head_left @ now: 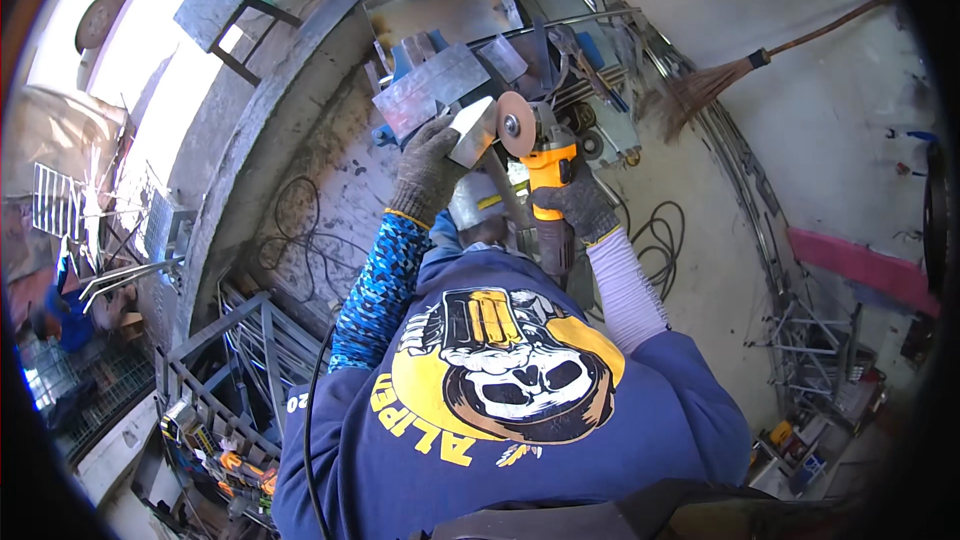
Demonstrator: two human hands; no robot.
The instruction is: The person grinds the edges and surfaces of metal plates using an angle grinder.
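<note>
My left hand [424,170], in a dark grey work glove, is closed on a small bent piece of sheet metal [470,132] with a bright face. In my right hand [582,206], also gloved, is a yellow angle grinder [549,168], its dark body pointing back toward me. The grinder's round tan disc [516,124] stands at the right edge of the metal piece; whether they touch I cannot tell. No sparks show. Flat sheet metal offcuts [432,90] lie just beyond my left hand.
A wide metal tray [445,10] sits behind the offcuts. Loose tools and bars [590,70] crowd the right side. Cables coil on the floor at left [300,225] and right [665,240]. A broom [720,85] lies far right; a metal frame [265,350] stands left.
</note>
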